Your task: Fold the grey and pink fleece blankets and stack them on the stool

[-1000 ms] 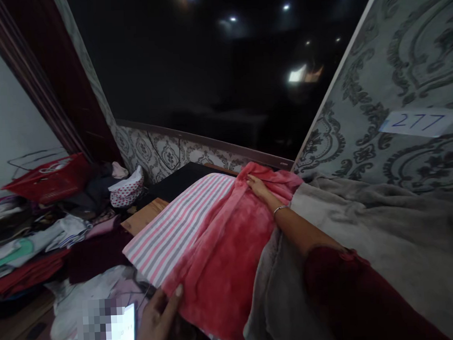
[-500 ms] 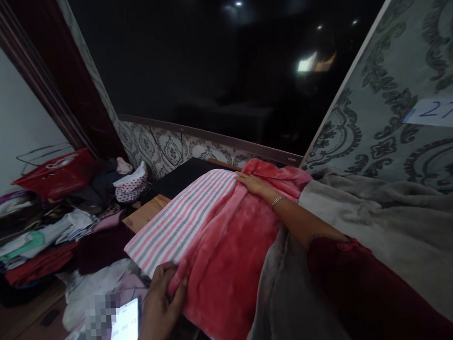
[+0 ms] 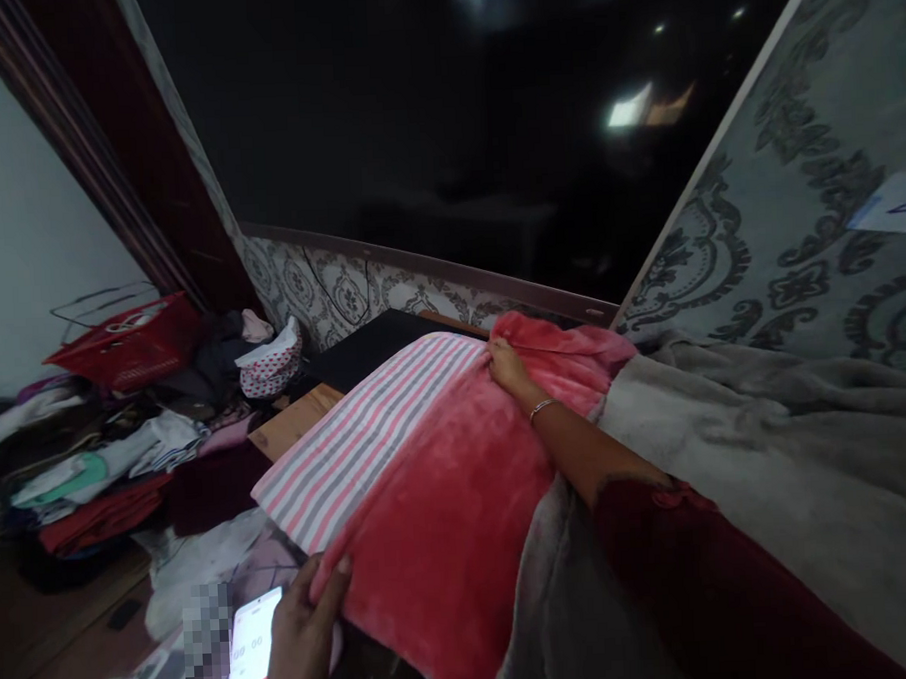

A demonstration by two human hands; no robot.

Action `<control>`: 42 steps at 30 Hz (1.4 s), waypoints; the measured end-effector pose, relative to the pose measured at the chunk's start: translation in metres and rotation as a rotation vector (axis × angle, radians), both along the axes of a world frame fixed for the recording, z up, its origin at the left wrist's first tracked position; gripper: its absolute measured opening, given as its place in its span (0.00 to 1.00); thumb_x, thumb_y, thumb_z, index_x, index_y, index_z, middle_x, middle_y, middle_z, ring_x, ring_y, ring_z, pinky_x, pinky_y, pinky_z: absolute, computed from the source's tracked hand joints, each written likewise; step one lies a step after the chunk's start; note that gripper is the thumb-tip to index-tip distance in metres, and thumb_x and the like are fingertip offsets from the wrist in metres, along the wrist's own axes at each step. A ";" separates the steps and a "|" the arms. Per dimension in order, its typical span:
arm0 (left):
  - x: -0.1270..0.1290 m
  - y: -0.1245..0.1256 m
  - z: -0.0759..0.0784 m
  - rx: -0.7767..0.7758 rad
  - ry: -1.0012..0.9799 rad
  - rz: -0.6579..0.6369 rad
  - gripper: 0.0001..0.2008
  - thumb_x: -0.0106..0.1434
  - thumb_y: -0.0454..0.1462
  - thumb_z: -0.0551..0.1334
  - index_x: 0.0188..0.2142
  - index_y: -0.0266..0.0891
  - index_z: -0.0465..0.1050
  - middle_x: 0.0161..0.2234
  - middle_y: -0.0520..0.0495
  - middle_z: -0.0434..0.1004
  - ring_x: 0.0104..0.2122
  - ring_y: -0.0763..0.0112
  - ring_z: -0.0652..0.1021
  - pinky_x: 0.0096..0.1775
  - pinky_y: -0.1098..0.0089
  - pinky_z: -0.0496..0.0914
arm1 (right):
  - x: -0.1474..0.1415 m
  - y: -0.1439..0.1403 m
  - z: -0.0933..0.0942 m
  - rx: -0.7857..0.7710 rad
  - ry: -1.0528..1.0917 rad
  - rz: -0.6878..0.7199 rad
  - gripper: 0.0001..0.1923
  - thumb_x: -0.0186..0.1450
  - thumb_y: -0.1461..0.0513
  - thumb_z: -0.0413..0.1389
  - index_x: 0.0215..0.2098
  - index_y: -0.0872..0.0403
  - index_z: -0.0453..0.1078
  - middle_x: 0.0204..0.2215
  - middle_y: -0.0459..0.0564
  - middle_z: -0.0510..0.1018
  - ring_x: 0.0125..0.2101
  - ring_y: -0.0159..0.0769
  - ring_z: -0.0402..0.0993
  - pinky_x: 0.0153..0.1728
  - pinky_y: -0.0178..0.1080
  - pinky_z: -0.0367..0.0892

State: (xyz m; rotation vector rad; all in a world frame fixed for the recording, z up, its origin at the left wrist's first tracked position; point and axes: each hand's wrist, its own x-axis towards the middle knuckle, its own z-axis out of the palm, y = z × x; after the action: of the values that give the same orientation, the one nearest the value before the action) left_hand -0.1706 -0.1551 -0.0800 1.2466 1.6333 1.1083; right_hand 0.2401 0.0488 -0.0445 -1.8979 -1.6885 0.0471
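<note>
A plush red blanket (image 3: 453, 520) lies over a table, its edge running beside a pillow with pink, grey and white stripes (image 3: 374, 423). My left hand (image 3: 307, 616) pinches the near corner of the red edge between thumb and fingers. At the far end of that edge, my right hand (image 3: 508, 367) grips the red cloth with bent fingers; a bracelet circles its wrist. Grey plush fabric (image 3: 728, 448) spreads to the right, and a fold of it lies under my right forearm. Whether the red and grey are one blanket, I cannot tell.
A large black screen (image 3: 444, 140) hangs on the wall behind. Clothes piles (image 3: 106, 485), a red basket (image 3: 127, 344) and a dotted cloth bag (image 3: 270, 359) are at left. A lit phone (image 3: 250, 644) lies beside my left hand. A wooden board (image 3: 295, 421) juts out past the pillow.
The red edge has been drawn straighter and smoother along the striped pillow. My left hand moved slightly down and left; my right hand went from lying flat to gripping. The view shifted slightly.
</note>
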 end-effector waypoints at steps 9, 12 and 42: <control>-0.007 0.011 0.024 0.124 0.121 -0.096 0.29 0.53 0.60 0.65 0.40 0.37 0.76 0.30 0.47 0.75 0.28 0.63 0.76 0.27 0.66 0.70 | 0.006 -0.067 0.024 0.054 0.048 0.199 0.27 0.63 0.65 0.54 0.61 0.54 0.70 0.61 0.54 0.72 0.62 0.42 0.66 0.65 0.48 0.59; 0.008 0.014 0.046 0.547 0.410 -0.115 0.25 0.63 0.52 0.60 0.52 0.38 0.73 0.47 0.39 0.76 0.42 0.57 0.79 0.40 0.60 0.75 | 0.005 -0.136 0.025 0.102 0.055 0.246 0.26 0.64 0.63 0.54 0.61 0.51 0.70 0.61 0.53 0.73 0.62 0.43 0.66 0.64 0.51 0.60; 0.297 -0.008 0.128 0.711 0.550 -1.362 0.38 0.50 0.65 0.55 0.47 0.40 0.77 0.54 0.38 0.79 0.57 0.46 0.75 0.59 0.51 0.67 | -0.009 -0.556 0.008 0.117 0.128 -0.273 0.29 0.67 0.55 0.56 0.66 0.41 0.64 0.63 0.49 0.71 0.62 0.46 0.67 0.62 0.49 0.64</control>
State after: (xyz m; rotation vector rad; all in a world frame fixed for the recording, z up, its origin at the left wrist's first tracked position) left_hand 0.1263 -0.1633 0.0480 2.6526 0.2775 0.3983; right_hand 0.2315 -0.5068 -0.0368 -1.9750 -1.3090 -0.0362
